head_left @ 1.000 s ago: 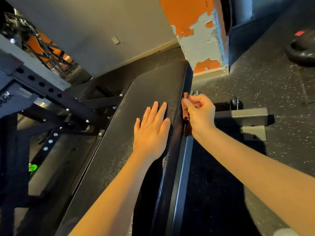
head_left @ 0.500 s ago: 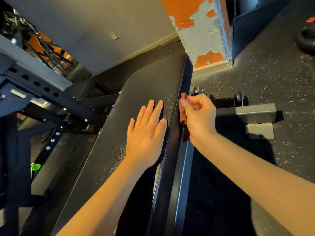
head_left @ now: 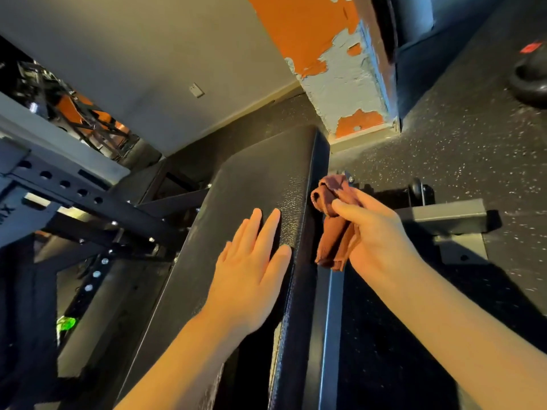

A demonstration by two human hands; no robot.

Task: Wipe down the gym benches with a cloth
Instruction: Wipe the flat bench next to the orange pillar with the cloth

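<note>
Progress: mid-job, by my read. The cloth is up at the bench's right side edge, so the edge pass looks like the step in hand. The pad shows no streaks or damp patches, so how much is already wiped can't be told. No other benches are in view, and they count as still to do.
Floor (head_left: 461, 149): dark speckled rubber, running right across the room.
Wall (head_left: 148, 69): plain grey, with a small plate on it.
Pillar (head_left: 340, 69): orange paint peeling to pale patches, standing just past the bench's far end.
Rack (head_left: 88, 199): black steel with a row of holes, close on the left.
Bench pad (head_left: 254, 196): black, pebbled vinyl, long and narrow, catching a dull sheen.
Frame foot (head_left: 450, 216): grey steel bar sticking out to the right, low by the floor.
Left hand (head_left: 251, 267): flat on the pad top, fingers straight, bracing and holding nothing.
Right hand (head_left: 376, 232): clenched round the cloth, thumb over it.
Cloth (head_left: 333, 244): rust-brown, bunched, just beside the pad's right edge. Whether it touches is too close to call.
</note>
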